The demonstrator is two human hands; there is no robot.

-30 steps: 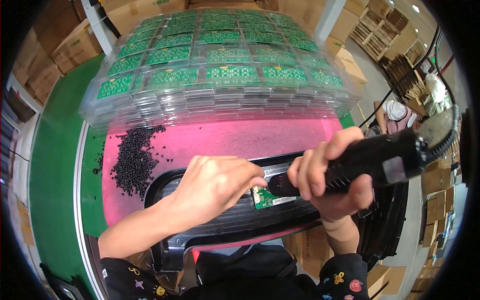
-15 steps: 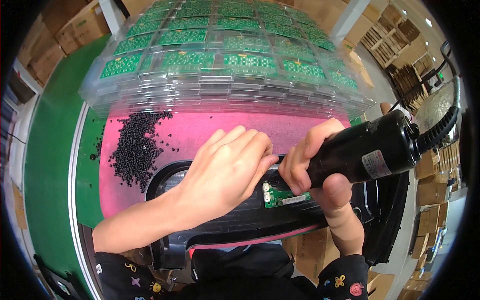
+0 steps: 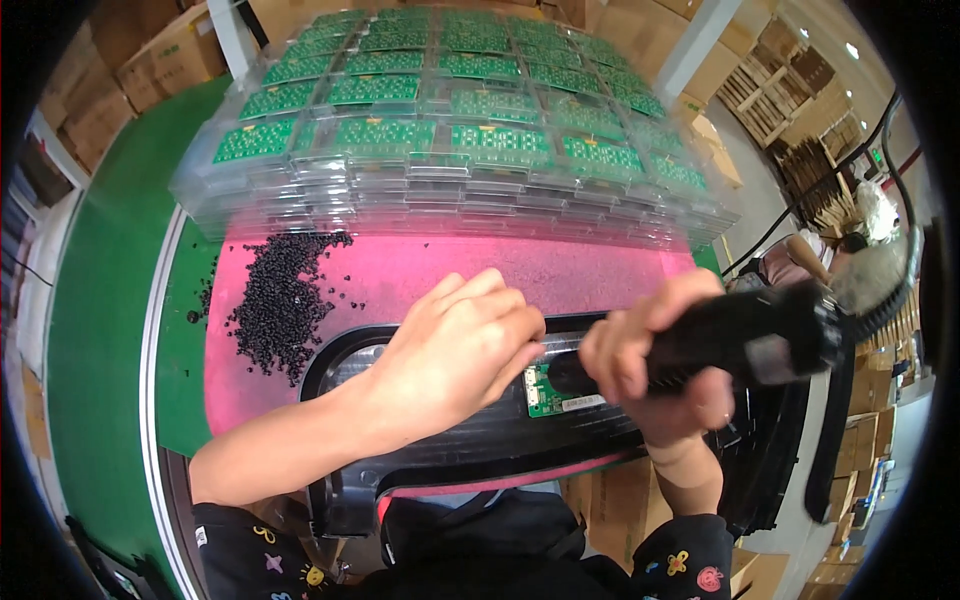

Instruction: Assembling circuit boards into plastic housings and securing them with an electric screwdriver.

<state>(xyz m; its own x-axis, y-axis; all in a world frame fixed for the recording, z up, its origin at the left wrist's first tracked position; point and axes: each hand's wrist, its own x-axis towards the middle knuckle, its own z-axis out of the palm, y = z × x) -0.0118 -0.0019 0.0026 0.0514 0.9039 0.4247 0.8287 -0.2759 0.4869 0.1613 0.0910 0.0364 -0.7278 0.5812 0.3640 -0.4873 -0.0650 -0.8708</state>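
Note:
My right hand (image 3: 655, 360) is wrapped round a black electric screwdriver (image 3: 750, 340), held nearly level with its nose toward the left. Hand and tool are blurred by motion. The nose lies over a small green circuit board (image 3: 540, 402) with white connectors and a pale label. That board sits inside a long black plastic housing (image 3: 450, 455) with a raised rim. Above the housing's left half, my left hand (image 3: 455, 350) is closed, fingers curled and thumb pressed to them. What it holds, if anything, is hidden. Small black screws (image 3: 280, 305) lie heaped left of the housing.
Beyond the pink mat (image 3: 480, 262), stacked clear plastic trays (image 3: 400, 185) hold several green circuit boards. The screwdriver's black cable (image 3: 885, 315) rises at the right. Another person (image 3: 790, 262) is at the back right. Cardboard boxes (image 3: 172, 52) stand around the bench.
The screwdriver has shifted slightly down and turned more level, showing its nose over the board. My left hand has hardly moved. The view has shifted a little, and another person shows at the right.

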